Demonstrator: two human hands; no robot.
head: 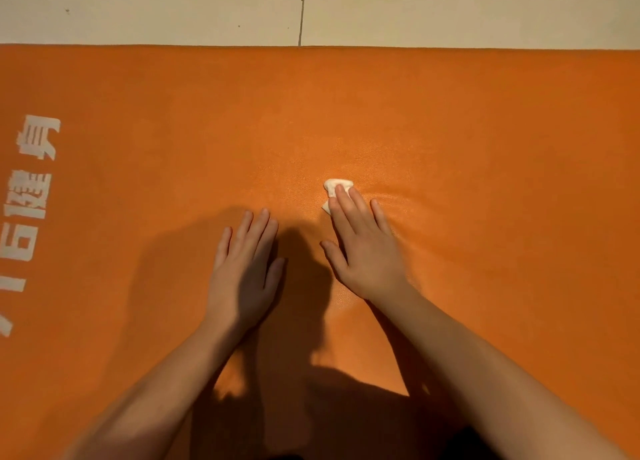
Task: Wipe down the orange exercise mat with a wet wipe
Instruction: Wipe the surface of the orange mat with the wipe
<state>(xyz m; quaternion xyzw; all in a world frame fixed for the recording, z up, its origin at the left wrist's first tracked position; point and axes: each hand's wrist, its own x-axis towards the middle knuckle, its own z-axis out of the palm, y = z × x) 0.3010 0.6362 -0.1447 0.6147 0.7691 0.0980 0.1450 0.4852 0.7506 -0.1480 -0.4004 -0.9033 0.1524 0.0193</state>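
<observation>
Left hand (242, 272) lies spread, right hand (363, 251) presses the wet wipe (334, 184) flat, well inside the orange mat (485, 130).

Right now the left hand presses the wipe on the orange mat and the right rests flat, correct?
No. In the head view the right hand presses the wipe on the orange mat; the left hand rests flat.
</observation>
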